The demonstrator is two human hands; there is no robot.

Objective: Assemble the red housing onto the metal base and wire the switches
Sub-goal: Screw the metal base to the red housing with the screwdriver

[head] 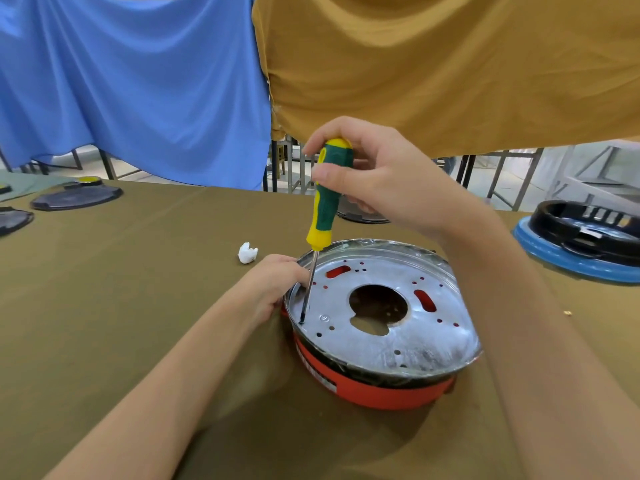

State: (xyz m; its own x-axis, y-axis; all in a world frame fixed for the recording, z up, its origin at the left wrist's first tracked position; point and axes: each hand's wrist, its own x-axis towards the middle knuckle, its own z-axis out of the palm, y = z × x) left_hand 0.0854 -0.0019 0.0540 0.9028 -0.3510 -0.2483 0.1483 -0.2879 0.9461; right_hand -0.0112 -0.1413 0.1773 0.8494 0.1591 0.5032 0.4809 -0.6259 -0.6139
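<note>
My right hand (377, 174) grips screwdriver (327, 202) upright, tip on base (433, 341) near left rim. My left hand (273, 285) curls over rim, steadying. Base sits atop housing (374, 393) on table (138, 271).

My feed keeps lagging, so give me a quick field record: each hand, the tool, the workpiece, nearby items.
right hand: grips the screwdriver handle, shaft nearly upright
screwdriver tip: down on the metal base near its left rim
left hand: holds the left rim of the base
red housing: under the base, on the table
nearby: white crumpled scrap behind the left hand; blue and black part at far right
</note>
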